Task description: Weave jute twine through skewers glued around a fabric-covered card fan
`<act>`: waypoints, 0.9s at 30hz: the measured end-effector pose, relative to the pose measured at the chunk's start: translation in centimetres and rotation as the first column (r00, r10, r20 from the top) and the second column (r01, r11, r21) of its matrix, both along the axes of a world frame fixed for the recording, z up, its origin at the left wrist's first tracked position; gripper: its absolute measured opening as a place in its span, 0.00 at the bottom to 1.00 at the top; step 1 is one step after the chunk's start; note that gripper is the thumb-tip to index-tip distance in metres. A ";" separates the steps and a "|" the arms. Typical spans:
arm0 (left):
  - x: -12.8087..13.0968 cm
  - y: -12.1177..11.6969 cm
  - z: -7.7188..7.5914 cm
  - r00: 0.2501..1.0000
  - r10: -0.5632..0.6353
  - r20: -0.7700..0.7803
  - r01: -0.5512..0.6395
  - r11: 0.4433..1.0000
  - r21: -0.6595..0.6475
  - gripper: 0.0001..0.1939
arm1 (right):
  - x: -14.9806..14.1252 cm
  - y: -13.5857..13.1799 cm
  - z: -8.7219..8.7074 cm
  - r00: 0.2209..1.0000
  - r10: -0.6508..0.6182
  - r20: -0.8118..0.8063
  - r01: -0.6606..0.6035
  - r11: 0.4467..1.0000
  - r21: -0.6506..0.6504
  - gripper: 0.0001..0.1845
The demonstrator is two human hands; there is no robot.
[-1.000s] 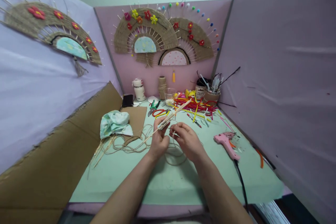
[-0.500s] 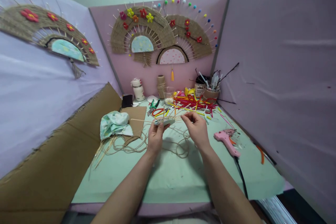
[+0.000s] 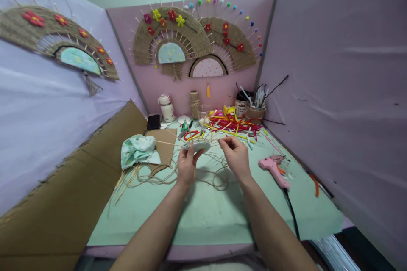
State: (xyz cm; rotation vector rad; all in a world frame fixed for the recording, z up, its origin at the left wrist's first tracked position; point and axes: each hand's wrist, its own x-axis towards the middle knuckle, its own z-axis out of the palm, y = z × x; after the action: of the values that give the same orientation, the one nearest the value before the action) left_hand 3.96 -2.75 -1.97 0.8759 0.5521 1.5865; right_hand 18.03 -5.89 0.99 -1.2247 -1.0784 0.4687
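Observation:
My left hand (image 3: 186, 167) is closed on the pale blue half-round base of a small fan frame (image 3: 200, 147), thumb in front. Thin wooden sticks fan out from this base to the left, up and to the right. My right hand (image 3: 235, 156) is beside the frame's right side, thumb and forefinger pinched on the twine; the strand is very thin at the fingertips. Loose loops of twine (image 3: 219, 189) lie on the table below both hands and stretch left toward a piece of cardboard (image 3: 165, 146).
A crumpled green cloth (image 3: 138, 150) lies over a bundle of sticks at left. Scissors (image 3: 190, 135), red pipe cleaners (image 3: 235, 125), a twine spool (image 3: 194, 103) and a white bottle (image 3: 167, 108) are at the back. A pink glue gun (image 3: 275, 171) with its cord lies right.
The fan frame has turned from edge-on so its pale blue base and spread sticks show. My right hand has moved away to the right from the left hand, then stayed nearly still.

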 end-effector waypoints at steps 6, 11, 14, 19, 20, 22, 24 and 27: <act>0.0 0.0 0.0 0.999 -0.004 0.037 0.004 1.000 -0.009 0.13 | -0.2 -0.1 0.0 1.000 -0.012 -0.015 0.013 0.995 0.102 0.12; 0.0 0.1 -0.1 0.999 -0.005 0.048 0.006 1.000 -0.017 0.12 | -0.2 -0.3 0.0 1.000 -0.014 0.010 0.013 0.995 0.101 0.11; 0.0 0.1 0.0 0.999 -0.006 0.053 0.008 1.000 -0.021 0.12 | -0.1 -0.2 -0.1 1.000 -0.015 0.020 0.013 0.997 0.077 0.11; 0.1 0.0 0.2 0.998 -0.003 0.062 0.004 1.000 -0.022 0.12 | -0.2 -0.2 -0.2 1.000 -0.016 0.019 0.015 0.999 0.048 0.11; 0.1 0.0 0.2 0.998 -0.001 0.065 0.002 1.000 -0.024 0.12 | -0.2 -0.2 -0.2 1.000 -0.012 0.020 0.011 0.999 0.045 0.11; 0.1 0.0 0.3 0.997 0.005 0.071 -0.003 1.000 -0.028 0.12 | -0.3 -0.2 -0.2 1.000 -0.005 0.023 0.005 0.999 0.037 0.11; 0.1 0.0 0.3 0.997 0.011 0.071 -0.008 0.999 -0.032 0.13 | -0.3 -0.2 -0.3 1.000 0.001 0.021 -0.001 1.000 0.025 0.11; 0.2 0.0 0.4 0.998 0.022 0.064 -0.020 0.999 -0.033 0.14 | -0.3 -0.1 -0.3 1.000 0.009 0.009 -0.009 1.000 0.014 0.11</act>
State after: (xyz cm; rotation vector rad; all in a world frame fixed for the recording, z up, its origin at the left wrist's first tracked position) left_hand 4.13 -2.78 -1.60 0.7944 0.5414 1.6150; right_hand 17.68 -5.95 0.66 -1.2108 -1.0931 0.4623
